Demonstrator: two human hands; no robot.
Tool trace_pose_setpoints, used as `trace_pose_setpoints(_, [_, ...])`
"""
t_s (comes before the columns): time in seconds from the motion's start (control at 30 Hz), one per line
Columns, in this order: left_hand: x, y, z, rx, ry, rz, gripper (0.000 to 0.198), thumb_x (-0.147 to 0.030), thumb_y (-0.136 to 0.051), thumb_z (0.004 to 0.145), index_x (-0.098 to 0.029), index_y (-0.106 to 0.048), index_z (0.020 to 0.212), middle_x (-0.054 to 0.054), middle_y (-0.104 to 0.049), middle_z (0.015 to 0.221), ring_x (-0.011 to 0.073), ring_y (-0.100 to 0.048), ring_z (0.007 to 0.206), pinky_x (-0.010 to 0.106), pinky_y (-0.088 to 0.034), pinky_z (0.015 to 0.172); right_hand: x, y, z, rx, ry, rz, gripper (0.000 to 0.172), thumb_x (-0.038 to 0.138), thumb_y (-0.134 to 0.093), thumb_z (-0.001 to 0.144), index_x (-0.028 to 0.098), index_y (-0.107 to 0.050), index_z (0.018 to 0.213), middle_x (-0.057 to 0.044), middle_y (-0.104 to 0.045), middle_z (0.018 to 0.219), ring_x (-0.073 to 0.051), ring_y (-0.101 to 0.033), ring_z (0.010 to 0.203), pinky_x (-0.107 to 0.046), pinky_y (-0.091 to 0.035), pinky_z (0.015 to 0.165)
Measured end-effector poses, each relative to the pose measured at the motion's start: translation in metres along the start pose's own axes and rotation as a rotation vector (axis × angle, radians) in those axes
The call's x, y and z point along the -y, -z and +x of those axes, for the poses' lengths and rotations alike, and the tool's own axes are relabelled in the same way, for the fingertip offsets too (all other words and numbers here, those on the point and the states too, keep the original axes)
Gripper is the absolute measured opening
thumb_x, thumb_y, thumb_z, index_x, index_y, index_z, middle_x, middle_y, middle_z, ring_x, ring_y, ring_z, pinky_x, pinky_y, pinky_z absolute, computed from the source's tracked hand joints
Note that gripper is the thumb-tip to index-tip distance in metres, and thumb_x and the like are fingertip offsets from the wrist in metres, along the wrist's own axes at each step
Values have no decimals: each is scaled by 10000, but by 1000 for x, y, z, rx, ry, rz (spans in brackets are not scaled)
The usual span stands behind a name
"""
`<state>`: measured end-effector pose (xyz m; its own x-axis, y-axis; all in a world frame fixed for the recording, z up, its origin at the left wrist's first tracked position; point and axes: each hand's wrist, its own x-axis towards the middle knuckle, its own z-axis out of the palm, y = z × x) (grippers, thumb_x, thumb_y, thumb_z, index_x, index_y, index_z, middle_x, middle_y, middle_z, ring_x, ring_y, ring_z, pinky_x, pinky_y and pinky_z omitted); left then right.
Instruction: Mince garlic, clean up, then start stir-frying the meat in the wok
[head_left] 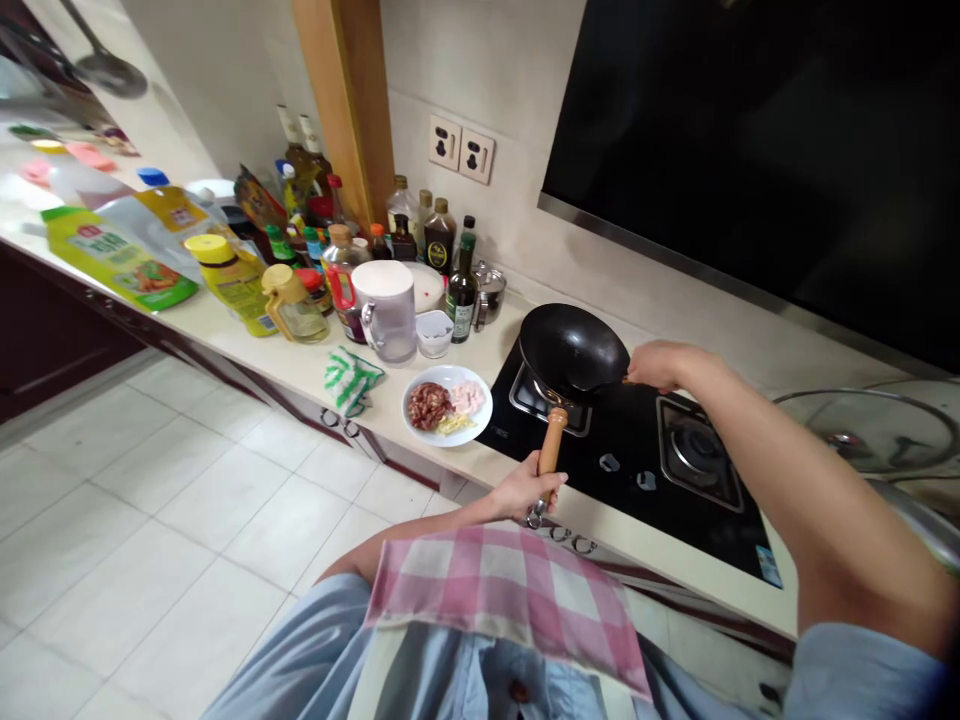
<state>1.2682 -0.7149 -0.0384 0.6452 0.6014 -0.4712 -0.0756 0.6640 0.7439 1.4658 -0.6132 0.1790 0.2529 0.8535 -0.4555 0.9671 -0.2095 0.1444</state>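
A black wok (571,345) sits over the left burner of a black gas hob (600,510), its inside dark and shiny. My left hand (527,488) is wrapped round the wok's wooden handle (553,440), which points towards me. At the wok's right rim, the fingers of my right hand (660,367) are closed on something slim, mostly hidden by the hand. A dark flat shape shows inside the wok near those fingers. Left of the hob, a white plate (422,437) bears dark minced meat (430,405), pale pink pieces (469,398) and chopped yellowish bits (454,424).
Left of the plate lies a green-and-white cloth (352,380). Behind it stand a plastic jug (390,318), a small white bowl (435,335), a green bottle (463,290) and several sauce bottles. A glass lid (862,430) leans at the right. A black hood (772,150) overhangs the hob.
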Motion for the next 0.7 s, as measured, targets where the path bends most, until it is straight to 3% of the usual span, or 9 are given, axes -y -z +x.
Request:
trace_pose_setpoints(0.1, [0, -1, 2, -10, 4, -4, 473, -350, -749, 765, -221, -376, 1026, -84, -523, 640, 83, -507, 472, 212, -444, 462, 7, 15, -20, 168, -43, -30, 190, 310, -618, 845, 168, -744, 850, -67, -626, 610, -189, -611, 567, -287, -437, 555])
trace_pose_setpoints(0.27, [-3, -1, 2, -7, -2, 22, 494, -348, -722, 792, -222, -367, 1112, -82, -536, 618, 111, -526, 434, 231, -429, 442, 15, 0, -13, 11, -70, -106, 204, 273, -582, 883, 169, -751, 931, -77, -660, 671, -191, -645, 649, -268, -438, 588])
trace_pose_setpoints(0.4, [-4, 0, 1, 10, 9, 16, 494, -351, -720, 797, -220, -360, 1108, -62, -570, 655, 123, -549, 456, 262, -468, 475, 11, -7, -8, 59, -21, -160, 223, 294, -589, 881, 157, -764, 898, -111, -692, 731, -218, -666, 707, -288, -453, 630])
trace_pose_setpoints(0.5, [-4, 0, 2, 19, 14, 29, 486, -347, -717, 803, -220, -357, 1104, -67, -561, 642, 119, -546, 466, 266, -484, 494, 14, -14, -5, 21, 34, -123, 282, 324, -539, 915, 167, -763, 983, -134, -726, 924, -234, -684, 816, -296, -474, 684])
trace_pose_setpoints(0.6, [-4, 0, 2, 36, 3, 44, 445, -312, -687, 827, -221, -353, 1106, -77, -543, 621, 121, -550, 484, 268, -498, 504, 22, -27, 5, -68, -19, -108, 318, 291, -511, 926, 164, -741, 1103, -157, -700, 1129, -251, -675, 975, -297, -494, 758])
trace_pose_setpoints(0.7, [-4, 1, 1, 44, 14, 62, 383, -290, -651, 850, -217, -349, 1074, -73, -546, 627, 119, -548, 490, 274, -506, 506, 27, -36, 14, -56, -58, -124, 325, 279, -535, 915, 145, -733, 1136, -173, -686, 1165, -252, -663, 1035, -302, -501, 831])
